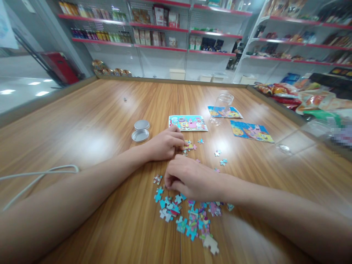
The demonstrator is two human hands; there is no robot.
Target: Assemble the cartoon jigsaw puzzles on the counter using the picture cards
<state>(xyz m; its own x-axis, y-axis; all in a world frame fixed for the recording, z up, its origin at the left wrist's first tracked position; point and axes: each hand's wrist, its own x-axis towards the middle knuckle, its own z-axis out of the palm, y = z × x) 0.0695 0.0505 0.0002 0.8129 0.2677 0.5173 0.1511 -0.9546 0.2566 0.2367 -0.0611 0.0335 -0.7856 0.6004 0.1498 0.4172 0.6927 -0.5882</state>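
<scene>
Bare forearms lie nearest, either side of the view, well this side of the picture card, which serves as landmark. Between them, on the near side of that card, is a spread of loose puzzle pieces, one of them, a pale piece, showing its plain back. The left hand rests just this side of the card, fingers curled, tips at a small yellow cluster; whether they pinch a piece I cannot tell. The right hand is farther from the card, fingers bent and drawn in narrow toward the thumb, any piece between them hidden.

To work this well, I would steady the cluster lightly with the left fingertips, turn each piece to match its neighbour's edge, and press straight down. The right wrist is best lifted, since it covers part of the spread and could drag pieces.

Left of the card sit two round metal tins; farther left and nearer is a white cable, beside the left forearm. Right of it are a blue card and a clear container, neither in the hands' way
</scene>
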